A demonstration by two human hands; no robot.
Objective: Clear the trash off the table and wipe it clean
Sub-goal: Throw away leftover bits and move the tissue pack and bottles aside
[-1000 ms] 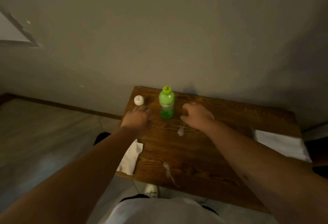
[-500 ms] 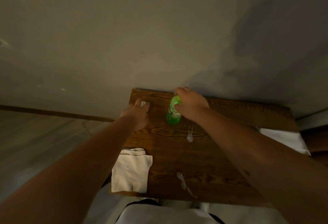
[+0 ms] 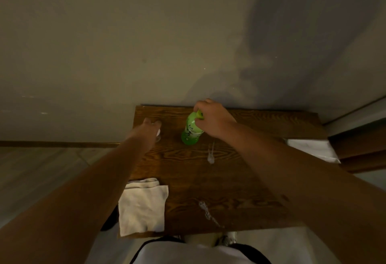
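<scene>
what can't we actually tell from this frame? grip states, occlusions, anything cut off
- Small white object: head view, mostly covered by the left hand; identity and grip unclear.
- Green bottle cap: right hand wraps the top; cap mostly hidden.
- White sheet at the table right edge: partly off the table, blurred.
- White spills: substance unclear in dim light.

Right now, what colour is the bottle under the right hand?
Bright green bottle, cap included; head view, the only one.

Dim warm light, soft focus, wide-angle edge distortion, shadowed wall (image 3: 292,44)
</scene>
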